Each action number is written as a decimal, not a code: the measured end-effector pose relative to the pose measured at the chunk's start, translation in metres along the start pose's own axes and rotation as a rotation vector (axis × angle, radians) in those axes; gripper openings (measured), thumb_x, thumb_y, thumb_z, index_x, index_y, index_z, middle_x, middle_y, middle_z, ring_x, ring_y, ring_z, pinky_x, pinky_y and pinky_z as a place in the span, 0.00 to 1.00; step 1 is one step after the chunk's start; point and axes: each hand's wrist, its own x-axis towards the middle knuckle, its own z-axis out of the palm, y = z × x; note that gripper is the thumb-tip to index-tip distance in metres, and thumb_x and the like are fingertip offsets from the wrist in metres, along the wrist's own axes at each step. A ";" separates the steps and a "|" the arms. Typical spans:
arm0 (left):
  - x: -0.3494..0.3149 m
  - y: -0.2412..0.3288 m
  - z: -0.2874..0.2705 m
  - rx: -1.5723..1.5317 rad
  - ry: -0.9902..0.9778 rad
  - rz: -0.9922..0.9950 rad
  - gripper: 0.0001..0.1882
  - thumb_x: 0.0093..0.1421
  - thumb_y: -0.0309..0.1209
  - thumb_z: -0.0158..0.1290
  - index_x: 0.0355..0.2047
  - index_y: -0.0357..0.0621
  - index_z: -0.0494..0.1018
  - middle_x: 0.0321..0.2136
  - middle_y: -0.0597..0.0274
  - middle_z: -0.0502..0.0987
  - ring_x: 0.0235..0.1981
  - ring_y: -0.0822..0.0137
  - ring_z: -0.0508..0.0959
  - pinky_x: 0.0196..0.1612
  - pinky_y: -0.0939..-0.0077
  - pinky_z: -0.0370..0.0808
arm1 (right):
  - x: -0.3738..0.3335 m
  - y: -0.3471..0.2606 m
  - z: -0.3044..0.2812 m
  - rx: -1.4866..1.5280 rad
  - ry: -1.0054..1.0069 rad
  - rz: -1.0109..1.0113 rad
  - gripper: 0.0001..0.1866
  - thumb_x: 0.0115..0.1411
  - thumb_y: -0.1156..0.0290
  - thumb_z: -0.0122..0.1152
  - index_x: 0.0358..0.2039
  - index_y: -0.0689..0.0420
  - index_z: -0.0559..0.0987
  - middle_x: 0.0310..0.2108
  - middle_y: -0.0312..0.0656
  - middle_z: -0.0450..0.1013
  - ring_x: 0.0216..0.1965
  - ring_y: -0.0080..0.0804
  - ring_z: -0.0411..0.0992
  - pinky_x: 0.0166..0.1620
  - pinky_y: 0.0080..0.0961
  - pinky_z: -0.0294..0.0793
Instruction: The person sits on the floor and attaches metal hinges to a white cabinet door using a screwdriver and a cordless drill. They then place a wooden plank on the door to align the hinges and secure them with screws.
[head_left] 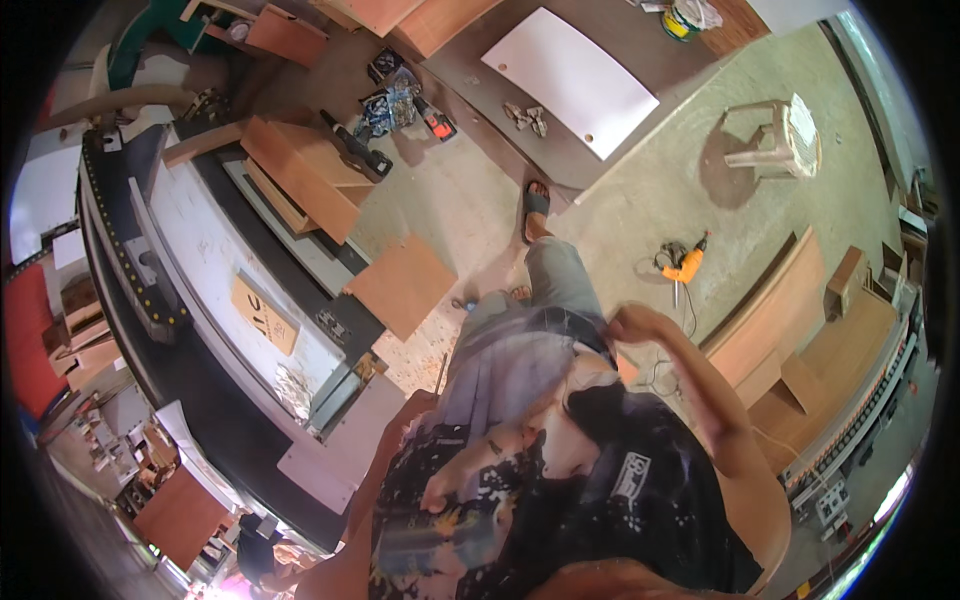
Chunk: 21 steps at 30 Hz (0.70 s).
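My right hand [632,325] is at my right hip, its fingers curled in against the grey trousers [562,275] near the waistband. Whether it pinches anything there is hidden. Down by my left hip, my left hand [418,404] is partly covered by the black printed shirt [660,470]. Its fingers look closed, and a thin dark stick-like thing [443,373] rises beside it, too small to name. Ahead of my left hand lies a square brown wooden board [402,287].
A long machine bed [215,260] runs along the left. Ahead, a white curved panel [570,80] lies on a brown sheet. An orange corded drill [684,262], a stool [775,140] and wooden panels [770,310] are on the right. A cordless drill [436,120] lies ahead.
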 end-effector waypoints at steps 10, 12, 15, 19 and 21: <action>0.155 0.218 -0.059 -0.398 0.123 0.112 0.15 0.61 0.31 0.50 0.46 0.37 0.69 0.19 0.61 0.70 0.14 0.71 0.70 0.21 0.77 0.71 | 0.260 -0.013 0.055 0.404 -0.394 -0.987 0.33 0.67 0.47 0.38 0.56 0.64 0.71 0.54 0.58 0.70 0.57 0.51 0.68 0.59 0.41 0.64; 0.220 0.270 -0.070 -0.386 0.056 0.146 0.16 0.60 0.29 0.50 0.48 0.38 0.67 0.23 0.62 0.72 0.15 0.72 0.69 0.21 0.79 0.69 | 0.231 -0.044 0.015 0.474 -0.354 -0.605 0.31 0.67 0.50 0.39 0.58 0.64 0.70 0.52 0.58 0.71 0.54 0.51 0.69 0.59 0.41 0.63; 0.328 0.279 -0.067 -0.319 -0.004 0.176 0.17 0.60 0.27 0.51 0.50 0.39 0.65 0.28 0.61 0.73 0.17 0.72 0.70 0.21 0.78 0.70 | 0.238 -0.056 -0.069 0.447 -0.563 -0.472 0.31 0.67 0.51 0.43 0.61 0.62 0.66 0.51 0.57 0.71 0.51 0.50 0.69 0.59 0.40 0.63; 0.475 0.262 -0.081 -0.315 0.033 0.125 0.17 0.60 0.26 0.51 0.49 0.40 0.64 0.28 0.60 0.73 0.19 0.70 0.73 0.22 0.76 0.74 | 0.428 0.110 -0.024 0.109 0.012 -0.647 0.22 0.64 0.58 0.47 0.52 0.61 0.72 0.49 0.54 0.70 0.50 0.51 0.69 0.52 0.40 0.68; 0.542 0.240 -0.091 -0.426 0.073 0.115 0.16 0.61 0.27 0.51 0.49 0.42 0.65 0.27 0.60 0.73 0.19 0.70 0.74 0.22 0.76 0.75 | 0.484 0.167 -0.133 0.099 0.272 0.049 0.15 0.62 0.63 0.48 0.42 0.60 0.74 0.36 0.57 0.74 0.37 0.59 0.73 0.39 0.48 0.73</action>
